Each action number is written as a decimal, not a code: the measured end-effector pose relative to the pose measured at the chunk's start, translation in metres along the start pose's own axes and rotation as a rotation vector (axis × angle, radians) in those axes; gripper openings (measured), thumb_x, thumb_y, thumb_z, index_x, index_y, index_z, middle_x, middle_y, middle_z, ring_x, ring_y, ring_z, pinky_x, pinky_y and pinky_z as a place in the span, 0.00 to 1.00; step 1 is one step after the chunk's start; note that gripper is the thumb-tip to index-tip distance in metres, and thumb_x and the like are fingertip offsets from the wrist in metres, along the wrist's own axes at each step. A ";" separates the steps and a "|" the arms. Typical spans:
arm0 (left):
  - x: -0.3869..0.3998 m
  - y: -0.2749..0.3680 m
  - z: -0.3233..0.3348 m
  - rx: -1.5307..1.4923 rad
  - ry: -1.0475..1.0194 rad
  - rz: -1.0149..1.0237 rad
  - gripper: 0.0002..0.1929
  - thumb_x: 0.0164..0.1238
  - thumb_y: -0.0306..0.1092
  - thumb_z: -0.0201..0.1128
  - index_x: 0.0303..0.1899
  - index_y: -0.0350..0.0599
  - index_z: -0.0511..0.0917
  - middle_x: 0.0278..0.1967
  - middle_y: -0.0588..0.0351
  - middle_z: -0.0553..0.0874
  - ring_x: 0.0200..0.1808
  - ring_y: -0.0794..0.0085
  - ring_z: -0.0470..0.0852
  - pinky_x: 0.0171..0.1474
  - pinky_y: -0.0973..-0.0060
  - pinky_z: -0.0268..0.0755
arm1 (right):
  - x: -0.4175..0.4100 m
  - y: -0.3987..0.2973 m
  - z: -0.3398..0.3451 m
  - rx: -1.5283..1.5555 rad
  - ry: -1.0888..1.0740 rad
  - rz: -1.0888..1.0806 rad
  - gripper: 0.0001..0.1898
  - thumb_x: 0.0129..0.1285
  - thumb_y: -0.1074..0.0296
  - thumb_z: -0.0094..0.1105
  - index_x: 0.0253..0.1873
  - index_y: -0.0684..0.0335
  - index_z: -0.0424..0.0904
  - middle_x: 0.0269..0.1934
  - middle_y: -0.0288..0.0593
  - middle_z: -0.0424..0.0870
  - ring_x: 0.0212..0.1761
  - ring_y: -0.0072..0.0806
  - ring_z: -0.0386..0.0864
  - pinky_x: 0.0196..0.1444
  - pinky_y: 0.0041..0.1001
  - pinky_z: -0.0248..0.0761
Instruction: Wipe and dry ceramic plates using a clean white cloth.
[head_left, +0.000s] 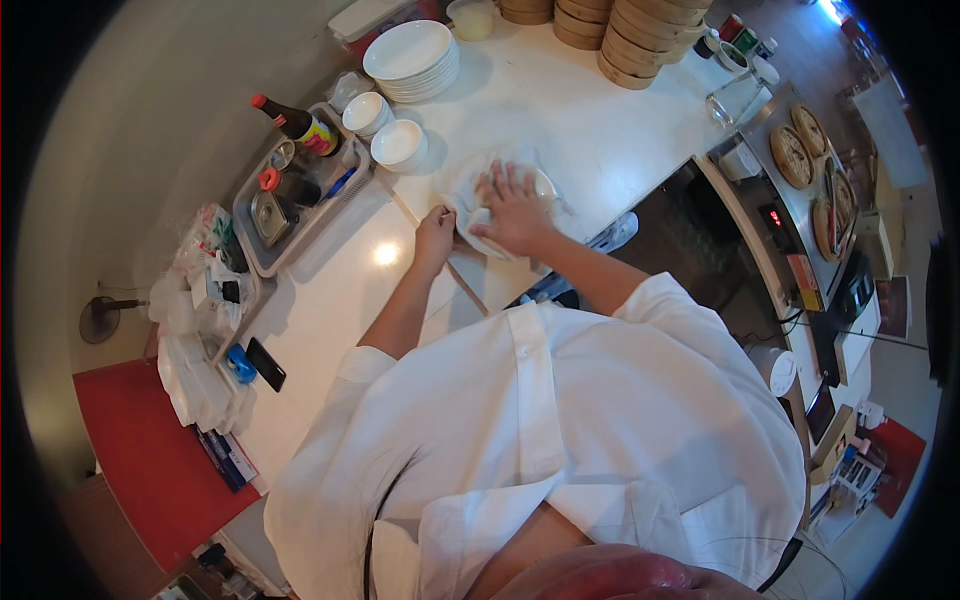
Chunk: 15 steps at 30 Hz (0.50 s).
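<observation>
A white cloth (463, 180) is bunched over a white dish, likely a plate (547, 189), near the counter's front edge. My right hand (514, 214) presses the cloth against the dish, palm down and fingers spread. Motion blurs its fingertips. At the left side of the dish, my left hand (435, 238) has its fingers closed on the edge, where the cloth and rim meet. Whether it pinches the rim alone or cloth as well is hard to see. Most of the dish is hidden by the cloth and right hand.
Stacked white plates (412, 64) and small bowls (399, 145) stand beyond my hands. To the left, a plastic tray (259, 262) holds a dark bottle (304, 129) and jars. Bamboo steamers (649, 45) rise at the back. A phone (266, 364) lies left; a steel steamer unit (806, 187) stands right.
</observation>
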<state>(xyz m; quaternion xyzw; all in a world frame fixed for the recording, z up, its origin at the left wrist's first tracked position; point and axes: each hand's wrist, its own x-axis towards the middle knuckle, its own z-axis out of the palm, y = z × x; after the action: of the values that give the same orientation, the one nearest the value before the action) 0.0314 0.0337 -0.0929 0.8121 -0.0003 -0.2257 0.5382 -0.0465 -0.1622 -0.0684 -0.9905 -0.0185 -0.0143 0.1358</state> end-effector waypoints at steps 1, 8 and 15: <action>-0.002 0.006 0.008 0.097 0.019 0.091 0.12 0.80 0.36 0.59 0.51 0.40 0.84 0.37 0.48 0.91 0.28 0.63 0.90 0.33 0.67 0.81 | 0.007 -0.008 0.003 0.026 0.022 -0.059 0.46 0.76 0.33 0.46 0.87 0.57 0.48 0.87 0.63 0.41 0.88 0.62 0.38 0.83 0.64 0.30; -0.016 0.032 0.018 0.012 0.035 0.030 0.10 0.77 0.32 0.62 0.52 0.37 0.82 0.33 0.46 0.90 0.26 0.61 0.89 0.34 0.64 0.83 | -0.003 0.012 0.003 0.051 -0.205 -0.388 0.39 0.75 0.61 0.53 0.84 0.68 0.49 0.86 0.57 0.47 0.89 0.48 0.46 0.86 0.45 0.44; 0.003 0.007 0.019 0.241 0.078 0.158 0.12 0.70 0.30 0.66 0.52 0.38 0.81 0.40 0.41 0.89 0.39 0.51 0.90 0.47 0.59 0.83 | -0.006 0.044 -0.014 -0.062 -0.032 -0.109 0.38 0.77 0.58 0.48 0.84 0.70 0.49 0.87 0.56 0.47 0.89 0.47 0.45 0.87 0.45 0.41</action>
<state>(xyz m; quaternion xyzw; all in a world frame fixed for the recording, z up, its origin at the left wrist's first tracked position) 0.0292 0.0133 -0.0943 0.8764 -0.0707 -0.1493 0.4524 -0.0510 -0.2082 -0.0670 -0.9918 -0.0740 -0.0063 0.1039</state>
